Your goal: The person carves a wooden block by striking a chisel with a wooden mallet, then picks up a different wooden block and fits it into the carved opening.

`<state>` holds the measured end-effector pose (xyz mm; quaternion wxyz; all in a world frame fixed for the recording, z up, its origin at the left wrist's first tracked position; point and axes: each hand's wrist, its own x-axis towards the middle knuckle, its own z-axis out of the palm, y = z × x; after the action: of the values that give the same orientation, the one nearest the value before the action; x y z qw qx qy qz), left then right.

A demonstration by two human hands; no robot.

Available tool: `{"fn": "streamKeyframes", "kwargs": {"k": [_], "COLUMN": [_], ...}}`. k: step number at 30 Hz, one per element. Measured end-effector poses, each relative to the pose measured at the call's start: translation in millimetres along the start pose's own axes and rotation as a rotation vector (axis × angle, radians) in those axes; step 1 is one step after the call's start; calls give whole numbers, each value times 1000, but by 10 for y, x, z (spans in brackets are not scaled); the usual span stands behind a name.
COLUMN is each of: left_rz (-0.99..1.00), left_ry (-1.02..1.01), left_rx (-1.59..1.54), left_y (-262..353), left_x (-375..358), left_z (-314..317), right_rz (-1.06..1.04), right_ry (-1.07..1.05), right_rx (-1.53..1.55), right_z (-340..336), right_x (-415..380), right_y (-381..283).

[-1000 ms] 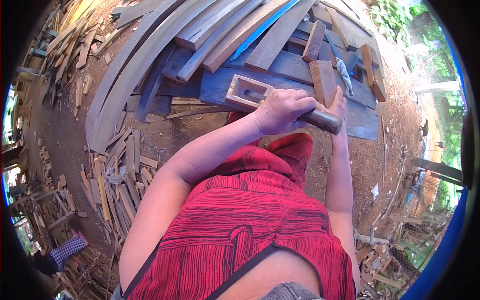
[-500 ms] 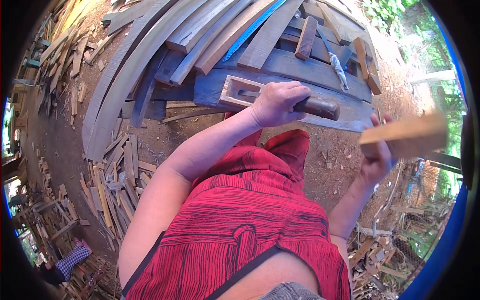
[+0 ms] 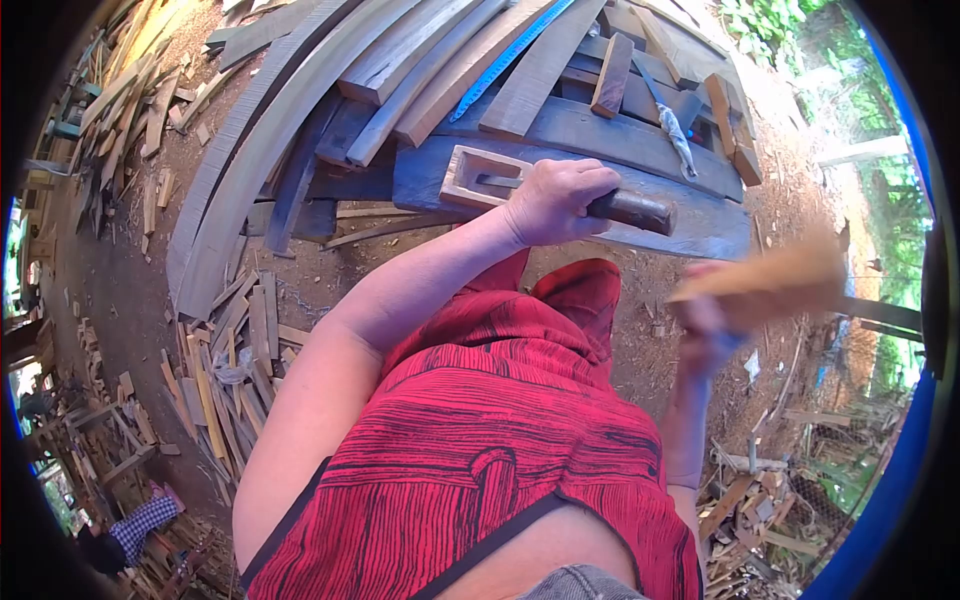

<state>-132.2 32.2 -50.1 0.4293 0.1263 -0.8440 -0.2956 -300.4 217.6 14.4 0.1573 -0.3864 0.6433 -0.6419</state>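
My left hand (image 3: 560,203) is wrapped round a chisel, whose dark, worn handle (image 3: 632,211) sticks out to the right. Leftward, the chisel's metal blade lies in the rectangular recess of a small pale wooden piece (image 3: 452,186), at the near edge of the bench boards; my fist covers part of that piece. Off to the right, my right hand (image 3: 706,325) is closed on a chunky wooden block (image 3: 775,283). Hand and block are smeared by motion, and the block is apart from the chisel handle.
Long planks (image 3: 270,130) and a blue ruler (image 3: 510,60) lie across the bench (image 3: 690,232). A saw-like tool with a wrapped handle (image 3: 677,145) rests at its right. Scrap wood (image 3: 230,370) is heaped on the ground at left. Another person (image 3: 145,525) is at lower left.
My right hand has swung the wooden block leftward and slightly down, closer to the chisel handle. My left hand and the chisel stay almost where they were.
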Motion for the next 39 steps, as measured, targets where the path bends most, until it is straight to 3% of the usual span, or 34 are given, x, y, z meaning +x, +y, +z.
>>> {"fn": "streamKeyframes", "kwargs": {"k": [1,5,7,11,13,17,19,23,25,27,29,30,32,33,35,37,39], "left_rz": [2,-14,-2,-11,-11,-18,-11,-25,-17,-2,-18,-21,9,34,41,17,39], "left_ry": [5,-41,-33,-37,-31,-76,-57,-81,-75,-76,-92,-98,-94,-91,-99,-184,-143], "left_rx": [2,52,33,42,37,103,101,101,104,110,104,98,75,45,32,75,56], "left_y": [-4,-53,-49,-59,-84,-133,-125,-149,-170,-220,-209,-208,-248,-259,-237,-220,-239], "left_x": [2,-25,-50,-14,-46,-53,-42,-42,-60,-64,-61,-37,-61,-66,-71,-102,-75], "left_z": [-14,-71,-66,-44,-64,-129,-153,-141,-166,-227,-277,-304,-300,-298,-332,-350,-392], "right_rz": [37,289,105,-41,-42,72,39,-41,-54,-101,182,180,59,54,-50,62,173], "right_ry": [-290,-265,37,148,-324,-258,3,46,-405,-400,-155,-154,157,158,-232,-260,-297], "right_rx": [-413,-187,206,317,-262,-279,170,273,-333,-413,-130,-125,244,244,-323,-207,-85], "right_z": [-61,-127,-140,59,133,-96,-93,128,120,-13,-52,13,177,186,197,236,190], "right_x": [-40,57,131,3,-164,-22,59,-59,-105,-14,45,60,85,47,-77,-132,-109], "right_y": [163,-93,-333,-74,114,-128,-297,86,224,94,-165,-215,-291,-130,346,280,161]}}
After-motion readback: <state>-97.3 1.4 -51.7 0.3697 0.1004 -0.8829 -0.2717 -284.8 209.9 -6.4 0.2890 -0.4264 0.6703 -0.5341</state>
